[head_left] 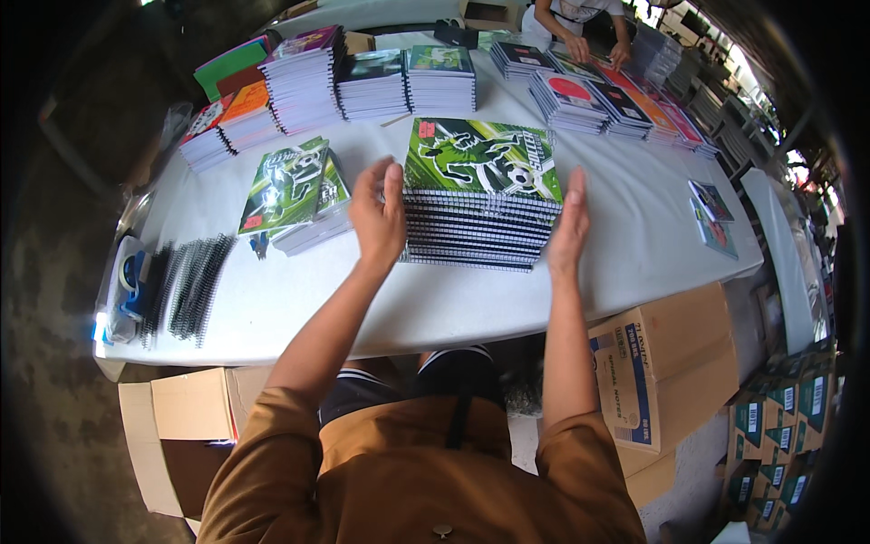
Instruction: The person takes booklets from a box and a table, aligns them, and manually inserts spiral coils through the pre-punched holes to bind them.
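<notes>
A stack of spiral notebooks (480, 231) stands on the white-covered table in front of me, its bound edges toward me. Its top cover is green with a soccer player. My left hand (379, 219) is upright at the stack's left side, fingers extended. On the opposite side, my right hand (568, 227) has its palm turned toward the stack and its fingers straight. The stack lies between my two palms; whether both touch it is hard to tell. To the left, a looser pile of matching green-covered sheets (294, 186) lies askew.
Black spiral coils (195, 286) and a blue tape dispenser (134, 276) sit at the left edge. Notebook stacks (304, 82) line the back. Two booklets (714, 218) lie at right. Open cartons (671, 363) stand below the table. Another person's hands (594, 50) touch notebooks at the far side.
</notes>
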The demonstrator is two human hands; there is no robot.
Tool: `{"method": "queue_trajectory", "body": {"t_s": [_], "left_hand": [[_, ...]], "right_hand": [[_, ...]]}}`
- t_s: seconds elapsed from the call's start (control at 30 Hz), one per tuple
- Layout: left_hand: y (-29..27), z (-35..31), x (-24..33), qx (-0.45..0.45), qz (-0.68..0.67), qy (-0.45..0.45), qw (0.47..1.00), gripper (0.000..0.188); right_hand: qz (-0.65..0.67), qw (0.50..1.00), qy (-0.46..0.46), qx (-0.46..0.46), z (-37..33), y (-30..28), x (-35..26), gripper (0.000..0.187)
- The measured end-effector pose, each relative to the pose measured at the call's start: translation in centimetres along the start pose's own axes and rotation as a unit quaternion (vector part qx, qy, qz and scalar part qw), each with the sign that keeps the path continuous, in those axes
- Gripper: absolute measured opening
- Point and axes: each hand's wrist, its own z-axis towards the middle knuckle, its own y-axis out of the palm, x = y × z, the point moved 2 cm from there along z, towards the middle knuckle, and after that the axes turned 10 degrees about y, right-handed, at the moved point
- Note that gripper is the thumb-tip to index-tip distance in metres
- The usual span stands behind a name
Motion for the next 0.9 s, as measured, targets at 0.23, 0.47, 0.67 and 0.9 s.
{"method": "queue_trajectory", "body": {"t_s": [0.23,0.47,0.67,0.9], "left_hand": [[1.8,-0.4,-1.0,0.130,0.068,-0.004,0.989,0.039],[-7.1,4.1,-1.2,-0.160,0.298,0.192,0.921,0.031],[-19.7,2.2,-1.5,-0.382,0.502,0.079,0.772,0.048],[-24.5,-1.0,11.8,-0.340,0.060,0.015,0.938,0.020]], "right_hand": [[-0.028,0.981,0.044,0.185,-1.4,3.0,-1.0,0.043],[-0.085,0.976,-0.035,0.197,-3.6,-0.3,-1.1,0.045],[0.125,0.983,-0.117,0.062,-10.1,5.8,-8.3,0.044],[0.386,0.841,0.255,-0.279,-13.2,12.8,-8.4,0.073]]}}
